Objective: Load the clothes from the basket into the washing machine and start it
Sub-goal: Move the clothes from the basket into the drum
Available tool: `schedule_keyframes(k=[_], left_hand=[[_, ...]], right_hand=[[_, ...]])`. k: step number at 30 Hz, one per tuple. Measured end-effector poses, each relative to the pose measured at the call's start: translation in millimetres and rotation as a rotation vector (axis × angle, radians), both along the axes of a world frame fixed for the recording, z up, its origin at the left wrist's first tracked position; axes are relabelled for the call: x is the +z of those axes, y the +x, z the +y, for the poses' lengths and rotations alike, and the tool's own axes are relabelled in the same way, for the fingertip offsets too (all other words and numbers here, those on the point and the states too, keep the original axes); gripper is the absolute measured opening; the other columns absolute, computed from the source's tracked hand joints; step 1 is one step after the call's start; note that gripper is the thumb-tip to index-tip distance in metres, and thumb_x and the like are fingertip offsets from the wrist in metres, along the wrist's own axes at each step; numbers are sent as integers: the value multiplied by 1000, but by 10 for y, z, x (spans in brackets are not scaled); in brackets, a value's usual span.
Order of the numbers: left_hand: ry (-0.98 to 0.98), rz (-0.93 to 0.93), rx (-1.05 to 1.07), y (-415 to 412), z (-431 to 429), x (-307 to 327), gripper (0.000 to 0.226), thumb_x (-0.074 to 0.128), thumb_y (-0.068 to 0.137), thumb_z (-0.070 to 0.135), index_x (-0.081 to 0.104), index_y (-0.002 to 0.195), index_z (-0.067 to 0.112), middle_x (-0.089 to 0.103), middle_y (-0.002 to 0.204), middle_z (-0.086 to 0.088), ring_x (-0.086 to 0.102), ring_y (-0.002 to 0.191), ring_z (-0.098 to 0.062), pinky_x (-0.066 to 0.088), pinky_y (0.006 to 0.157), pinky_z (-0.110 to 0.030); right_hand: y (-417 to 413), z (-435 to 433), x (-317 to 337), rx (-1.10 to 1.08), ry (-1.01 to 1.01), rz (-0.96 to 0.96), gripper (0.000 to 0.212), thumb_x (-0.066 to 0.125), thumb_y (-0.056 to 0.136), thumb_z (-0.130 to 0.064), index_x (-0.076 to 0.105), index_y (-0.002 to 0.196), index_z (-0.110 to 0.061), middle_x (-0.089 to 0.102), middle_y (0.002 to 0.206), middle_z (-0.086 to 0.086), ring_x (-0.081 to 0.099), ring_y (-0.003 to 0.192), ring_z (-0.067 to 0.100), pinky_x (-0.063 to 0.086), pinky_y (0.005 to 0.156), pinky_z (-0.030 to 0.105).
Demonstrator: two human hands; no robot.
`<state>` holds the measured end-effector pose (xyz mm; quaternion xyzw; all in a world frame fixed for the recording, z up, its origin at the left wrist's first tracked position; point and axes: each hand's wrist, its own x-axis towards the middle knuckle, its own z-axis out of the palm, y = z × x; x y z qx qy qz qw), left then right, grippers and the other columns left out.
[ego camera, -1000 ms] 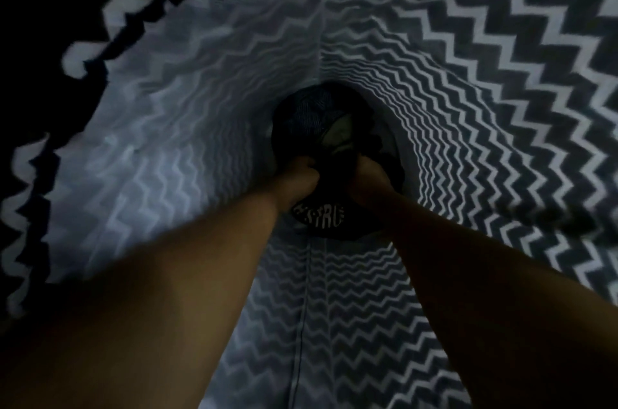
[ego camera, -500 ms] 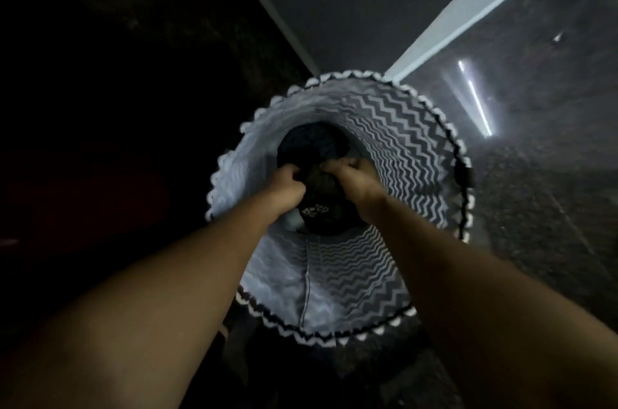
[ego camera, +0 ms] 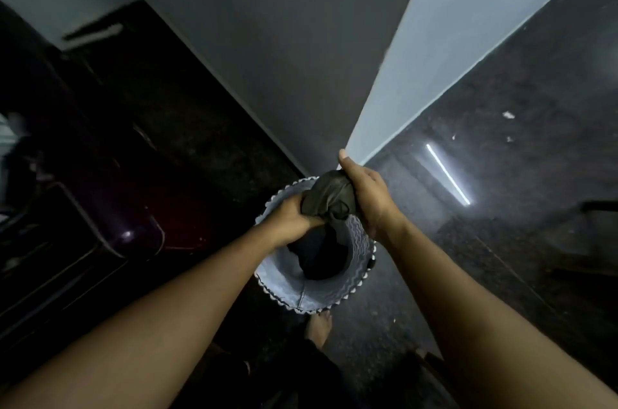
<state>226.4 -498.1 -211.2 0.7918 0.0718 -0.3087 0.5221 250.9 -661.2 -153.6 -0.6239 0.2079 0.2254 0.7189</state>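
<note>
A round fabric basket (ego camera: 284, 288) with a grey-and-white zigzag lining stands on the dark floor below me. Both my hands hold a bunch of dark clothes (ego camera: 329, 199) above its rim. My left hand (ego camera: 291, 218) grips the bunch from the left and my right hand (ego camera: 363, 194) grips it from the right, thumb up. The lower part of the clothes (ego camera: 317, 254) hangs down into the basket. At the left stands a dark, maroon-toned machine (ego camera: 83, 208), dim and partly blurred.
A wall corner (ego camera: 384, 107) rises just behind the basket, grey on the left face and pale on the right. The glossy dark floor (ego camera: 501, 208) reflects a light strip at the right. My bare foot (ego camera: 317, 328) stands just in front of the basket.
My view has pulled up and out of the basket. Both hands have lifted the dark clothes from the bottom up to above the rim.
</note>
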Motion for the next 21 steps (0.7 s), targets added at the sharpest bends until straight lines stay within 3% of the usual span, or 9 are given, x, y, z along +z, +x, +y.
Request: schedule_keyframes(k=[3,5,8,10,12,14,16,18,21], left_hand=[[-179,53,220,-55,-55,711,31,72,82,1,68,100,27,72,96,2,67,95,-20,53,91,-36],[-282,63,309,-54,-60,1137,30,71,81,1,68,104,20,72,92,-5,66,85,-21,55,88,-42],[-406,28,336,-48,22,1738,39,62,87,-6,65,121,13,69,98,-9,63,85,-23,52,91,-50],[-489,-20,320,-54,72,2137,35,62,85,-6,69,115,11,67,96,-13,62,82,-25,51,86,-46],[-566,-62,304,-96,137,2522,32,66,76,-1,73,102,15,65,94,-16,61,81,-27,49,86,-46],[-615,-93,284,-140,222,2840,40,66,71,5,72,108,16,64,99,-19,62,86,-30,48,90,-51],[-612,-138,261,-156,331,3072,49,66,72,9,66,120,16,64,101,-16,64,86,-26,49,89,-50],[-607,-202,258,-201,471,3290,53,65,75,13,62,127,15,68,99,-11,67,83,-22,54,82,-43],[-612,-313,304,-255,781,3559,48,65,77,14,62,125,15,72,100,-8,69,87,-22,59,79,-42]], right_hand=[[-96,-125,671,35,-51,-109,68,59,96,-55,67,109,11,74,104,24,73,101,34,59,93,46],[-187,-216,995,61,-63,-149,54,48,103,-50,72,114,-2,77,107,14,73,102,27,60,91,41],[-341,-381,1271,111,-156,-237,32,46,106,-34,67,115,-11,75,99,6,72,91,25,56,89,54],[-418,-449,1390,204,-250,-291,17,52,101,-10,63,113,-18,70,96,2,68,82,19,55,85,51],[-505,-407,1559,314,-283,-359,40,60,93,3,58,120,-27,68,112,0,69,85,14,56,80,39],[-549,-277,1726,397,-257,-408,51,74,86,1,57,127,-22,69,120,-1,73,92,10,59,77,27],[-512,-108,1874,427,-291,-449,47,83,80,-11,63,122,-20,74,113,-1,73,99,12,61,85,33],[-434,60,2029,426,-335,-496,31,80,82,-17,70,111,-20,76,102,-1,73,96,15,61,89,41],[-320,260,2308,429,-318,-518,12,67,92,-13,69,103,-17,74,93,3,71,82,14,60,76,31]])
